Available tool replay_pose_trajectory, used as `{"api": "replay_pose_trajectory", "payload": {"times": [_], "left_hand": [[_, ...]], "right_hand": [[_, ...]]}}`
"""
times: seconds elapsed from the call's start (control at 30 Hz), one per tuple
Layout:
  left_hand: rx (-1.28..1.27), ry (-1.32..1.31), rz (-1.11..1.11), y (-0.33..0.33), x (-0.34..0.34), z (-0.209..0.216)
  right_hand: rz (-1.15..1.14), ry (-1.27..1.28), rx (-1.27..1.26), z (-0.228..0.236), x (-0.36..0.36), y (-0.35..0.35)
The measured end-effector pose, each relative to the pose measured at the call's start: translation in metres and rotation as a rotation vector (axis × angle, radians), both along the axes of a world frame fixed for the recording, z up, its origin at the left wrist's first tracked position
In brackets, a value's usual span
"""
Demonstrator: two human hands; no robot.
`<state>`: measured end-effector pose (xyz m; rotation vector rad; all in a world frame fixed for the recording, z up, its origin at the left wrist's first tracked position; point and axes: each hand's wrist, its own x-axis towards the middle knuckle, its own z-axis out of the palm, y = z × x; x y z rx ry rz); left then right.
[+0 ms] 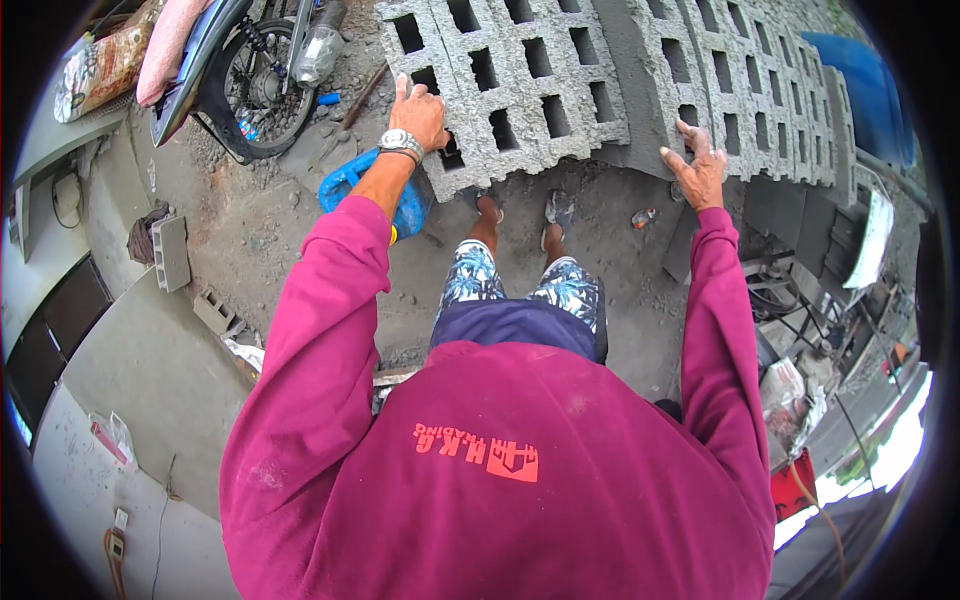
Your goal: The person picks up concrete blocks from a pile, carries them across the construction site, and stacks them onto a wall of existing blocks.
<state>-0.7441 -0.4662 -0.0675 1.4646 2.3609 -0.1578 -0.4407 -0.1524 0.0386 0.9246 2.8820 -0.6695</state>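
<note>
Rows of grey hollow concrete blocks (520,95) stand in front of me, their square holes facing up. My left hand (418,118), with a metal watch on the wrist, is closed on the near left edge of the left group, at an end block; its thumb is hidden. At the near edge of the right-hand group of blocks (735,90), my right hand (698,168) has its thumb and fingers spread, fingertips at the block edge. Whether it presses on the block is hard to tell. Grey dust covers the fingers.
A blue plastic jug (408,208) lies below my left forearm. Farther left stands a motorbike (262,88). Loose blocks (171,253) sit by the wall at left. At far right are a blue drum (860,85) and a metal frame (790,290). My feet stand on dusty, stony ground (630,270).
</note>
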Motion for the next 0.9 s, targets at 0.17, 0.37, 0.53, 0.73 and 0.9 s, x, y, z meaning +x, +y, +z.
{"api": "replay_pose_trajectory", "payload": {"times": [0.17, 0.37, 0.53, 0.73, 0.9], "left_hand": [[-0.053, -0.033, 0.067, 0.009, 0.001, 0.004], [-0.048, -0.005, 0.076, -0.003, 0.007, -0.002], [0.023, -0.040, 0.005, -0.039, 0.021, 0.010], [-0.081, -0.220, -0.042, -0.139, 0.091, 0.086], [-0.362, -0.299, -0.053, -0.209, 0.190, 0.153]], "right_hand": [[0.032, 0.036, -0.002, -0.003, 0.007, 0.001], [0.032, 0.028, 0.014, -0.006, 0.006, 0.001], [-0.008, 0.076, -0.036, -0.002, 0.014, 0.002], [-0.010, 0.059, -0.024, -0.004, 0.018, 0.007], [0.106, 0.140, 0.545, 0.018, 0.006, -0.025]]}}
